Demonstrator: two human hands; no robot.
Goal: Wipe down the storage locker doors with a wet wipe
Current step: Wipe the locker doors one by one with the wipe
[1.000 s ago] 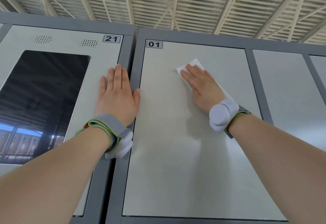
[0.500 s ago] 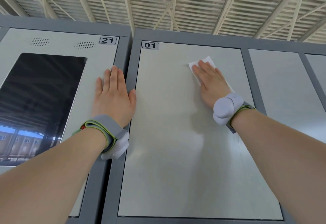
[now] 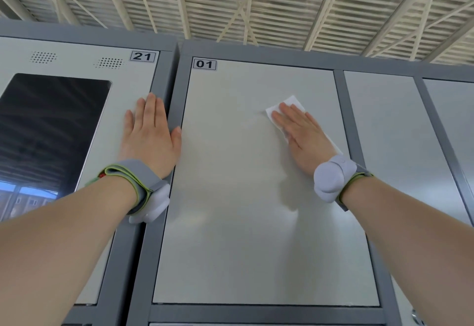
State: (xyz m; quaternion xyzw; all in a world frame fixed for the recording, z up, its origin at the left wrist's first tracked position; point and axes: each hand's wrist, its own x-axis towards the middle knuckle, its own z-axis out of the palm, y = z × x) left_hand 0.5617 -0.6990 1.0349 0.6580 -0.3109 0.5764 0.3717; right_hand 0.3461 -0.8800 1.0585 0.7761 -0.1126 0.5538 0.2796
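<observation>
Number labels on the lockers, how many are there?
2. The 21 label is at the screen panel's top right corner; the 01 label is at the next door's top left corner. Others may be hidden.

Locker door 01, pale grey panel in a dark grey frame, fills the centre of the frame; number label at its upper left corner. Right hand, fingers straight, pressed flat on a white wet wipe in the door's upper right part; most of the wipe is hidden beneath the palm. Left hand, flat, on panel 21 at left, thumb seemingly reaching across the frame edge. Dark screen at far left. Grey wristbands on both wrists. Further plain doors at right. Slatted ceiling across the top.
</observation>
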